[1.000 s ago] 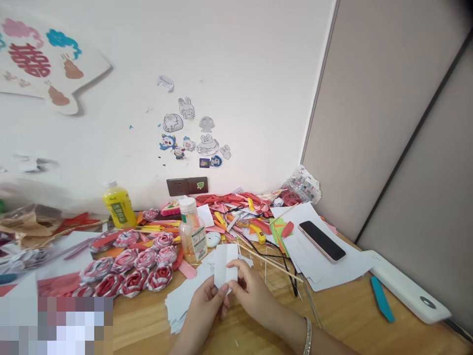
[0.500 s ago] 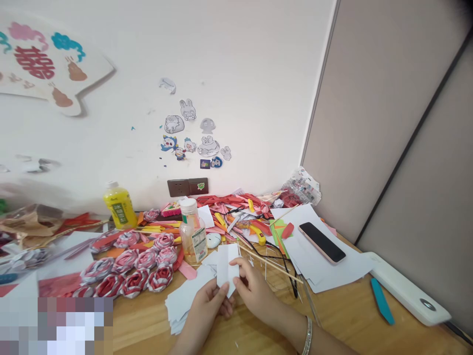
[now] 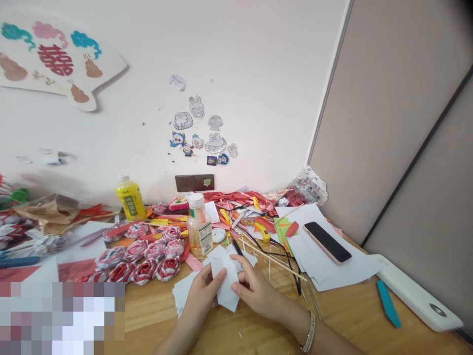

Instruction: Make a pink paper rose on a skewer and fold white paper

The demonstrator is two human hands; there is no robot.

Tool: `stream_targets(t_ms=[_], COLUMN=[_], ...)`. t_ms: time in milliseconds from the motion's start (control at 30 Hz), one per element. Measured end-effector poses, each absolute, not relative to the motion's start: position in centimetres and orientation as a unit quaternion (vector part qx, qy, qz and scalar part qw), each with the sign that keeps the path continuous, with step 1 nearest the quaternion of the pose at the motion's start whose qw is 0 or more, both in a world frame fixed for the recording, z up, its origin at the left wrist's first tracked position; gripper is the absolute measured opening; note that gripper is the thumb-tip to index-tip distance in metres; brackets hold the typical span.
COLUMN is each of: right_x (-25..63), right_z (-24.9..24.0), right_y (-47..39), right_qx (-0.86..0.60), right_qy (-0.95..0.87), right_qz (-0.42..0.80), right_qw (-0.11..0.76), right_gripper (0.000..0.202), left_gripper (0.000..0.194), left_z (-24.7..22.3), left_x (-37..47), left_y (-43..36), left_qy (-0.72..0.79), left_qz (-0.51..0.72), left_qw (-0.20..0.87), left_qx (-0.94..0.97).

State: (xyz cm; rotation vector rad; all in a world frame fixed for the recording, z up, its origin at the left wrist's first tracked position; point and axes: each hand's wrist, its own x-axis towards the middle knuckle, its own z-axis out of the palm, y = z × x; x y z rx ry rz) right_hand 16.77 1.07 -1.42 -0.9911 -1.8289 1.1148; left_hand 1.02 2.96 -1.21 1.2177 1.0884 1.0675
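Note:
A small white piece of paper [image 3: 225, 285] is held up between my two hands over the table's front. My left hand [image 3: 206, 287] grips its left side, with the thumb lying on its face. My right hand [image 3: 252, 287] pinches its right edge between thumb and fingers. Beneath and to the left lie several more white paper pieces [image 3: 183, 292], partly hidden by the left hand. A dark, thin pen-like object [image 3: 237, 248] lies just beyond the right fingertips. A silver bracelet [image 3: 309, 333] circles the right wrist.
Rolled paper roses [image 3: 144, 271] fill the left, behind them a yellow bottle [image 3: 130, 199]. A clear jar [image 3: 199, 229] stands beyond the hands, near a yellow-handled tool [image 3: 263, 231] and thin sticks [image 3: 275, 258]. On the right are a phone [image 3: 327, 242], a white device [image 3: 416, 293] and a teal blade-shaped piece [image 3: 388, 304].
The paper has turned from upright to slanted, its lower corner now pointing down between the hands. My left thumb has moved higher on it. The dark pen-like object has come into sight.

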Motion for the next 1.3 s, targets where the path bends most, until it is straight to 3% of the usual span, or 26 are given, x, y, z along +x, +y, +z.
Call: stream_targets(t_ms=[167, 500, 900, 1300], right_x=[16.9, 16.4, 16.8, 16.7], right_z=[-1.4, -1.4, -0.8, -1.5], right_y=[1.9, 1.8, 1.6, 1.6], right_qx=[-0.379, -0.327, -0.404, -0.356], right_qy=[-0.596, -0.513, -0.631, -0.602], right_qz=[0.518, 0.649, 0.49, 0.587], right_qw=[0.482, 0.457, 0.446, 0.408], right_gripper=[0.043, 0.036, 0.027, 0.036], left_gripper=[0.03, 0.022, 0.028, 0.026], left_z=[-0.3, -0.3, -0.5, -0.2], left_x=[1.4, 2.0, 2.5, 2.4], left_y=[1.8, 0.9, 0.4, 0.3], left_qy=[0.462, 0.491, 0.502, 0.473], left_qz=[0.456, 0.445, 0.42, 0.433], left_qw=[0.506, 0.423, 0.391, 0.447], left_qx=[0.568, 0.618, 0.647, 0.624])
